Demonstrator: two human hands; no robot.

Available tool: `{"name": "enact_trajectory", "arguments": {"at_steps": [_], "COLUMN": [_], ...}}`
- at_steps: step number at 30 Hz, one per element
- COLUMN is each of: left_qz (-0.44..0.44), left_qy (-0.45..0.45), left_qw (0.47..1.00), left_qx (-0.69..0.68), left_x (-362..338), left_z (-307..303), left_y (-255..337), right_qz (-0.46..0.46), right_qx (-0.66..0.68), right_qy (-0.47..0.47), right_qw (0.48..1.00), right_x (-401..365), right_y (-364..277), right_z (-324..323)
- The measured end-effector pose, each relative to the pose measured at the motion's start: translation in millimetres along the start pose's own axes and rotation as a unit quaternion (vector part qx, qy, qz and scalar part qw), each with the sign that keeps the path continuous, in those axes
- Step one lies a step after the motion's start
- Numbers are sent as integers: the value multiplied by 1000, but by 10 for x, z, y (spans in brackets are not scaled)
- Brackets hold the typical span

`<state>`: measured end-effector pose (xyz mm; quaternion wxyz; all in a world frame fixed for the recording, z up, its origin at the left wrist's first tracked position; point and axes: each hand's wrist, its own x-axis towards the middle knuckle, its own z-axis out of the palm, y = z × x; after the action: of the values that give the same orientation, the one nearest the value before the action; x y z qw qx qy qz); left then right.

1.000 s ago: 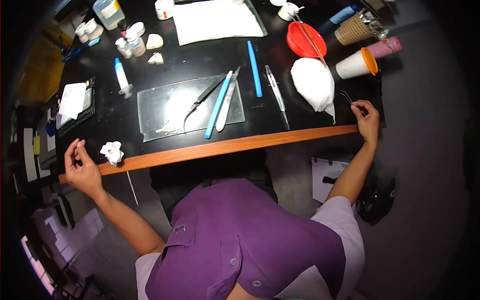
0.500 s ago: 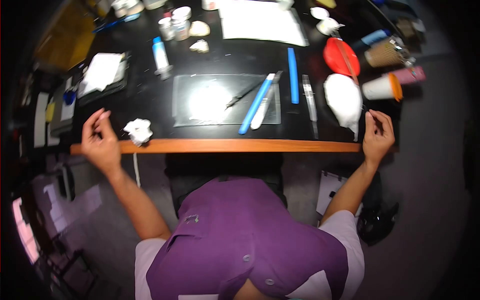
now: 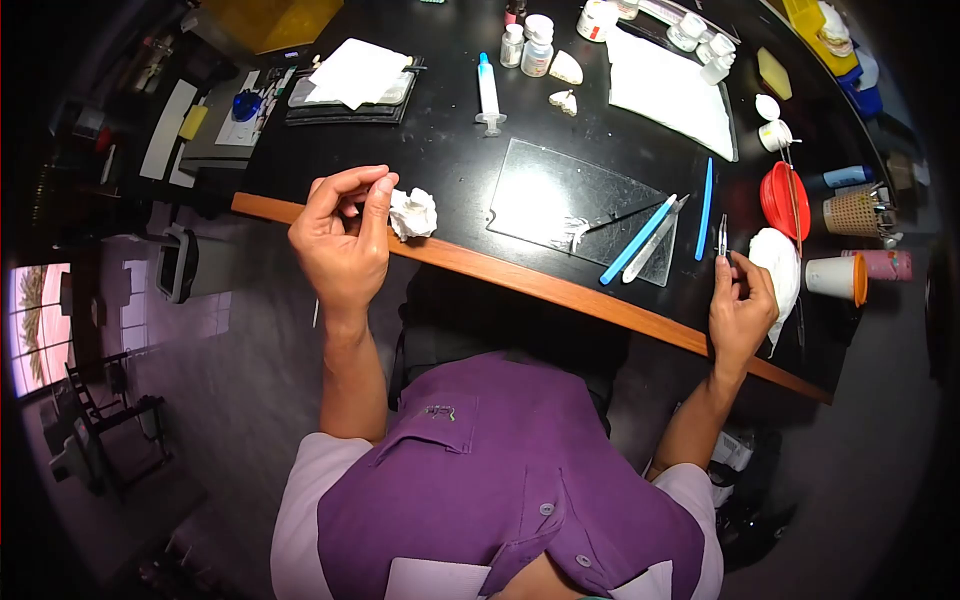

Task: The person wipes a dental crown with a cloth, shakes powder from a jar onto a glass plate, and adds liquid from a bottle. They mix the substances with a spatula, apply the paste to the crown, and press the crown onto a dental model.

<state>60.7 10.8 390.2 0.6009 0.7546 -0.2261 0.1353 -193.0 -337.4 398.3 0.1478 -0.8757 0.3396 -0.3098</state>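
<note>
My left hand (image 3: 345, 235) is closed in a pinch above the table edge, thumb and fingertips together; whatever it holds is too small to make out. Right beside it lies a crumpled white tissue (image 3: 413, 214). On the right, my right hand (image 3: 742, 305) grips slim silver tweezers (image 3: 723, 238), their upper end sticking up past the fingers. A white cloth (image 3: 775, 262) lies just right of that hand, and a blue strip (image 3: 705, 210) lies to its left. Between my hands is a glass slab (image 3: 535, 185) bearing a blue-handled tool (image 3: 640, 238), a silver knife (image 3: 655, 240) and a dark thin tool (image 3: 630, 213).
Farther back are a syringe (image 3: 488, 98), small bottles (image 3: 537, 50), pale plaster-like pieces (image 3: 566, 68) and a white sheet (image 3: 665, 95). A red bowl (image 3: 780, 200), a woven cup (image 3: 850, 215) and a lidded cup (image 3: 835, 278) stand at right. Papers (image 3: 358, 72) lie back left.
The view has turned, so the table sits tilted and farther right. My right hand has moved from beside the white cloth to the tweezers and taken hold of them. The left stays pinched, nearer the tissue.
</note>
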Motion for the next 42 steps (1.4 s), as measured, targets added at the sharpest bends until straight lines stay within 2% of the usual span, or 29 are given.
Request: {"name": "enact_trajectory", "arguments": {"at_steps": [3, 9, 15, 18, 21, 26, 36, 42], "left_qz": [33, -9, 6, 52, 36, -62, -93, -56], "left_qy": [-11, -6, 12, -17, -17, -25, -45, -31], "left_qw": [999, 1000, 996, 997, 999, 995, 992, 998], "left_qx": [9, -28, -92, -50, -37, -75, -67, -11], "left_x": [27, 21, -54, -74, -107, -181, -179, -163], "left_z": [8, 22, 98, 68, 56, 5, -18, -186], "left_y": [43, 96, 183, 209, 296, 222, 216, 116], "right_qz": [-10, -17, -19, -22, -19, 68, 62, 86], "right_qx": [0, -1, 7, 15, 22, 59, 51, 75], "right_qy": [4, -1, -7, -11, -6, -19, -4, -11], "right_qw": [1000, 1000, 1000, 1000, 1000, 996, 997, 993], "right_x": [-20, -42, -30, -26, -26, -39, -56, -58], "right_y": [14, -6, -29, -11, 26, 21, 21, 79], "right_z": [16, 16, 6, 5, 20, 52, 88, 98]}}
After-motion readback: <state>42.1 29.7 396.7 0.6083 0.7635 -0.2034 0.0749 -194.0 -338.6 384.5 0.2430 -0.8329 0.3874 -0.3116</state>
